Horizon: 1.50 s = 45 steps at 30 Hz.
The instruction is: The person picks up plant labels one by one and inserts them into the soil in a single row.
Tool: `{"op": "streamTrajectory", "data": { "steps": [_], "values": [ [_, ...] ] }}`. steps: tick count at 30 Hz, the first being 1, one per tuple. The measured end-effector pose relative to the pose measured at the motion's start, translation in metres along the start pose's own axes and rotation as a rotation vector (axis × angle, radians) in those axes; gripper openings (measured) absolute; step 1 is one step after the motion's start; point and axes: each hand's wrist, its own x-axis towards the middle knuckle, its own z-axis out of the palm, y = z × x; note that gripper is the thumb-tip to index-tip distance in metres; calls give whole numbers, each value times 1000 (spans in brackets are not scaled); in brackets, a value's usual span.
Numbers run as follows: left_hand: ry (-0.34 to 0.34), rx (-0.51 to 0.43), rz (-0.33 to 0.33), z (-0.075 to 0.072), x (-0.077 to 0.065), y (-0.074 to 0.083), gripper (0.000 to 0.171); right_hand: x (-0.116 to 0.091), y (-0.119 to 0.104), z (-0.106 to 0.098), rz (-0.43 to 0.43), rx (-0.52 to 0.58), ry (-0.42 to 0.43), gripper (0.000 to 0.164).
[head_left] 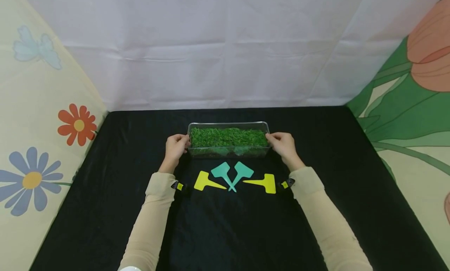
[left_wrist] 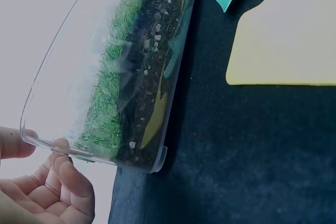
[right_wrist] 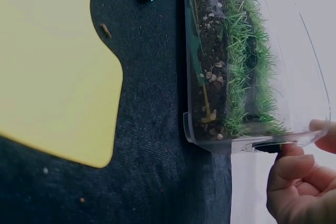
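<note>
A clear plastic tub stands on the black cloth, filled with dark soil and a strip of green grass. My left hand pinches the rim at its left end, thumb over the edge and fingers curled beneath. At the opposite end my right hand grips the rim the same way. In front of the tub lie two teal plant labels with crossed stems. A yellow T-shaped plant label is on their left, and another yellow label on their right.
Black cloth covers the table. A white sheet hangs behind it. Flower-printed panels flank both sides. Small crumbs lie on the cloth near the right yellow label.
</note>
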Motion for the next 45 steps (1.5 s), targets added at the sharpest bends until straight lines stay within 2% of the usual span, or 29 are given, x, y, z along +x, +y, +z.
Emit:
{"op": "streamTrajectory", "data": {
  "steps": [29,39,45],
  "values": [
    [-11,-13,-5,0,0,-5,26,1,3,0,-51,6,11,36],
    [-60,18,-3,-4,-1,-6,28,1,3,0,-39,22,1,36],
    [-78,39,-12,-4,-3,-3,28,-1,5,-2,-33,9,10,43]
  ]
}}
